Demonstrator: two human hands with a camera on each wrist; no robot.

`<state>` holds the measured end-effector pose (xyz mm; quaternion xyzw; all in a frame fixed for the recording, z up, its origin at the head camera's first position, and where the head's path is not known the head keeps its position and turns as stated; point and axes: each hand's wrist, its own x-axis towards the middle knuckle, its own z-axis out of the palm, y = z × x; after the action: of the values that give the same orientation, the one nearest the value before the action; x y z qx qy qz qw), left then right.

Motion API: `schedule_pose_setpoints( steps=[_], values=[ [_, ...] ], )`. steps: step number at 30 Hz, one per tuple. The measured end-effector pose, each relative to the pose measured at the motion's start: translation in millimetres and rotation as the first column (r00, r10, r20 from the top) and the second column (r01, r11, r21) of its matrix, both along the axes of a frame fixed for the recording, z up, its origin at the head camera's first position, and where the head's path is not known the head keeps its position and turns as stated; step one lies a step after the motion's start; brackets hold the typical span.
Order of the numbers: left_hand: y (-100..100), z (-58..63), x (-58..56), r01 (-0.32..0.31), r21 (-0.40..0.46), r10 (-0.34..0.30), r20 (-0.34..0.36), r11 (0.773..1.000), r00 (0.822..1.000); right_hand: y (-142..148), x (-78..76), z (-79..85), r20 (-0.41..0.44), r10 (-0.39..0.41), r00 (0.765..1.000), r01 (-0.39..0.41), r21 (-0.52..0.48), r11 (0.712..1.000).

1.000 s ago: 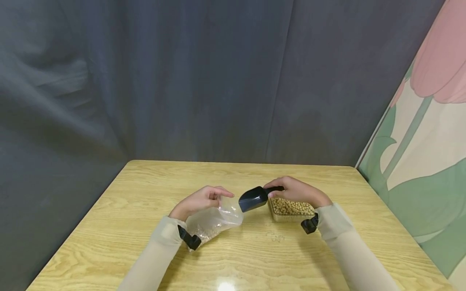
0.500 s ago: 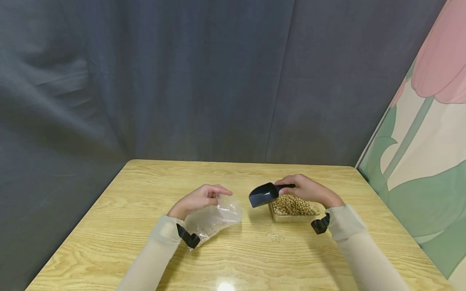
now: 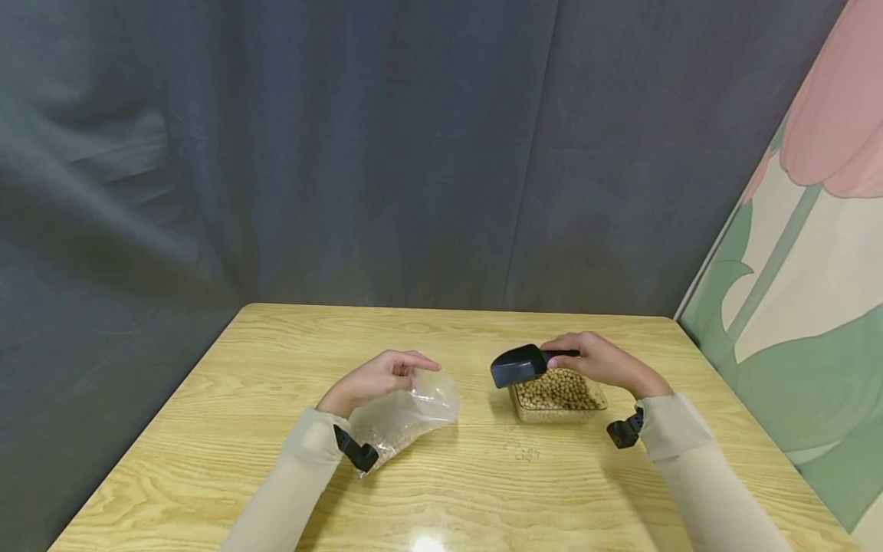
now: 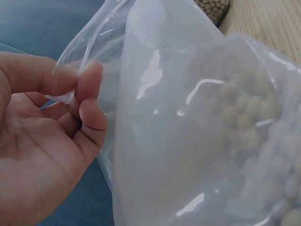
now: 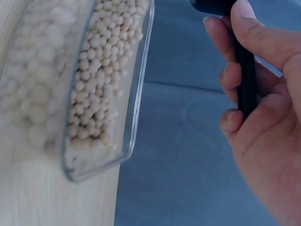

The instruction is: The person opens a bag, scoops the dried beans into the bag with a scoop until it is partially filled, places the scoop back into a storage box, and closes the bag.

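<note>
My left hand (image 3: pixel 382 378) pinches the top edge of a clear plastic bag (image 3: pixel 407 420) between thumb and fingers. Pale round beans (image 4: pixel 249 110) show through the bag's side in the left wrist view. My right hand (image 3: pixel 600 359) grips the handle of a black scoop (image 3: pixel 519 365), fingers curled round it as the right wrist view shows. In the head view the scoop's bowl overlaps the left rim of a clear rectangular container (image 3: pixel 552 416). Inside that container lies a heap of round tan beans (image 5: pixel 106 66). The inside of the scoop's bowl looks dark.
A light wooden table (image 3: pixel 290 345) carries everything. Faint marks (image 3: pixel 522 451) show on its surface in front of the container. A dark curtain (image 3: pixel 386 153) hangs behind the table, and a flower-patterned panel (image 3: pixel 800 307) stands along the right side.
My right hand has carried the scoop to the right, from near the bag's mouth to over the container's left edge. The left hand and the bag have hardly moved.
</note>
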<state>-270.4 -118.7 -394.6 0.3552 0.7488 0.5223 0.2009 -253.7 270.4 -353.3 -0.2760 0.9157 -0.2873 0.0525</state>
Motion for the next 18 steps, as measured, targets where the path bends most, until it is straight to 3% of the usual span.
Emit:
schedule_pose_setpoints(
  steps=[18],
  values=[
    [-0.5, -3.7, -2.4, -0.004, -0.005, 0.004, 0.010, 1.000, 1.000, 30.9, 3.7, 1.3, -0.074, -0.048, 0.996, 0.052, 0.042, 0.998]
  ],
)
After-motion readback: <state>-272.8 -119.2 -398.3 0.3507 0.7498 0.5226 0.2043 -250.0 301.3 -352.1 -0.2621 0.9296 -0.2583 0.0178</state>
